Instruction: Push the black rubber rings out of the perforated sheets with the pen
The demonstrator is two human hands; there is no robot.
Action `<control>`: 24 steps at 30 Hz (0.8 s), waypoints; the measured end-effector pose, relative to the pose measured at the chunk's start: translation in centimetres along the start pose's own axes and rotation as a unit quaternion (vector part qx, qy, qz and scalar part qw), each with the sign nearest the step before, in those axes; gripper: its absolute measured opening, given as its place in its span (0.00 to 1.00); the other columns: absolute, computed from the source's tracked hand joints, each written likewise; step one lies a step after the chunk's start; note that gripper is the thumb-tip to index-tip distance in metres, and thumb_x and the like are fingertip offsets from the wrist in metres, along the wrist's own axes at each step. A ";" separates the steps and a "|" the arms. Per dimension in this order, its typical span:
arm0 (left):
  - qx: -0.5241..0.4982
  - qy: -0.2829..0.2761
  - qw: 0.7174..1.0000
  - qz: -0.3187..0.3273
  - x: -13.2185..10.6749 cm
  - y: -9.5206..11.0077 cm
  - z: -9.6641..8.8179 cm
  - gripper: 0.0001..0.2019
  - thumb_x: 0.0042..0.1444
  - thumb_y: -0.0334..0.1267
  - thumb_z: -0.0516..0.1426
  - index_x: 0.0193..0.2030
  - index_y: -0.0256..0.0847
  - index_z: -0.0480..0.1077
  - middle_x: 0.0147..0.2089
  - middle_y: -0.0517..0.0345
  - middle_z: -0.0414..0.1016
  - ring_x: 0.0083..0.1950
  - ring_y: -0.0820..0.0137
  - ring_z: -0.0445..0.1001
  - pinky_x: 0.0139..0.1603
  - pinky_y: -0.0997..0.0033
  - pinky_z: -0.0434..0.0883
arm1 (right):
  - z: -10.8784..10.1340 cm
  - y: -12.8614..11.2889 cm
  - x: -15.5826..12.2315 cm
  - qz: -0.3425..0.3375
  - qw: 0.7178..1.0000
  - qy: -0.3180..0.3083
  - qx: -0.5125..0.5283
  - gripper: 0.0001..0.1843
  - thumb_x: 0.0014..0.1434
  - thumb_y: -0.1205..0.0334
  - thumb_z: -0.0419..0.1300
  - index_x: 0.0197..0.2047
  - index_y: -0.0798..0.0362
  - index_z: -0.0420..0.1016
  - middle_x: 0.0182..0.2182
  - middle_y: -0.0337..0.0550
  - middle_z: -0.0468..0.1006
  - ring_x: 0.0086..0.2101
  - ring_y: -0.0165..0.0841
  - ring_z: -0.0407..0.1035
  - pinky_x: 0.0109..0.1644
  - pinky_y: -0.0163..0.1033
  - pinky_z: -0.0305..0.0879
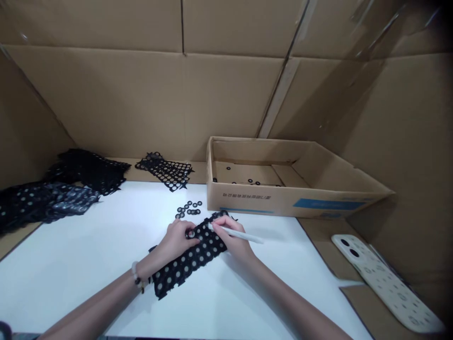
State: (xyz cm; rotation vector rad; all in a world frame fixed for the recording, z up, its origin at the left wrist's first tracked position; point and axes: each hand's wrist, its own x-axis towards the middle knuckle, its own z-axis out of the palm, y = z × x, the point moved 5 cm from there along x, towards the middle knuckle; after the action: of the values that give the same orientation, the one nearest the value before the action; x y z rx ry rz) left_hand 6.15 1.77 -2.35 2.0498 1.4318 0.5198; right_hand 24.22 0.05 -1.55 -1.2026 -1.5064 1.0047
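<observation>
A black perforated sheet (187, 259) full of round holes lies slanted on the white table (88, 264). My left hand (177, 240) rests on its upper left part, fingers curled and pinching a ring at the sheet's edge. My right hand (230, 236) grips a thin white stick (244, 235) like a pen, its tip on the sheet's upper end. A small cluster of loose black rings (189, 209) lies just beyond the sheet.
An open shallow cardboard box (283, 200) with a few black rings inside stands behind my hands. More black perforated sheets are piled at the left (53, 198) and at the back (166, 171). A white perforated plate (385, 281) lies at the right. Cardboard walls surround the table.
</observation>
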 end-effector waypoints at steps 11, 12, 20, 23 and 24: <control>-0.140 -0.039 0.988 0.056 -0.3 1.9 -1.2 0.10 0.58 0.40 0.55 0.34 0.37 0.74 0.34 0.57 0.78 0.37 0.67 0.73 0.39 0.71 0.67 | 0.2 -2.2 -0.5 -0.088 0.993 -0.044 -0.073 0.04 0.58 0.62 0.59 0.32 0.50 0.74 0.36 0.43 0.80 0.38 0.36 0.74 0.45 0.40 0.69; -0.136 -0.037 0.989 0.054 -0.3 2.0 -1.3 0.11 0.58 0.41 0.55 0.33 0.37 0.74 0.33 0.58 0.77 0.36 0.67 0.73 0.38 0.71 0.67 | 0.2 -2.3 -0.5 -0.091 0.992 -0.048 -0.071 0.04 0.58 0.62 0.59 0.32 0.50 0.74 0.36 0.43 0.80 0.38 0.36 0.75 0.45 0.41 0.69; -0.117 -0.035 0.987 0.106 -0.4 2.4 -1.7 0.13 0.59 0.43 0.55 0.30 0.38 0.75 0.32 0.56 0.77 0.35 0.67 0.73 0.39 0.71 0.68 | 0.0 -2.5 -0.7 -0.118 0.990 -0.051 -0.065 0.05 0.58 0.61 0.60 0.32 0.50 0.75 0.34 0.43 0.81 0.35 0.36 0.76 0.42 0.40 0.71; -0.114 -0.035 0.986 0.112 -0.4 2.5 -1.7 0.13 0.60 0.43 0.55 0.30 0.38 0.75 0.32 0.55 0.76 0.36 0.67 0.74 0.40 0.71 0.68 | 0.0 -2.4 -0.8 -0.119 0.989 -0.056 -0.062 0.06 0.59 0.60 0.60 0.32 0.50 0.75 0.35 0.44 0.81 0.36 0.36 0.76 0.43 0.41 0.72; -0.113 -0.033 0.987 0.112 -0.4 2.6 -1.7 0.13 0.60 0.44 0.55 0.31 0.38 0.75 0.32 0.55 0.77 0.36 0.67 0.74 0.40 0.71 0.68 | 0.1 -2.4 -0.8 -0.119 0.989 -0.057 -0.064 0.06 0.60 0.59 0.59 0.33 0.50 0.75 0.35 0.44 0.81 0.36 0.36 0.76 0.43 0.41 0.71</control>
State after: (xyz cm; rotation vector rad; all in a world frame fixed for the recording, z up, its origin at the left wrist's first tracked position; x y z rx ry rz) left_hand 6.77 1.11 0.64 2.0325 1.0566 0.6667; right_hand 23.70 -1.23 0.60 -1.0370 -1.7792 0.8386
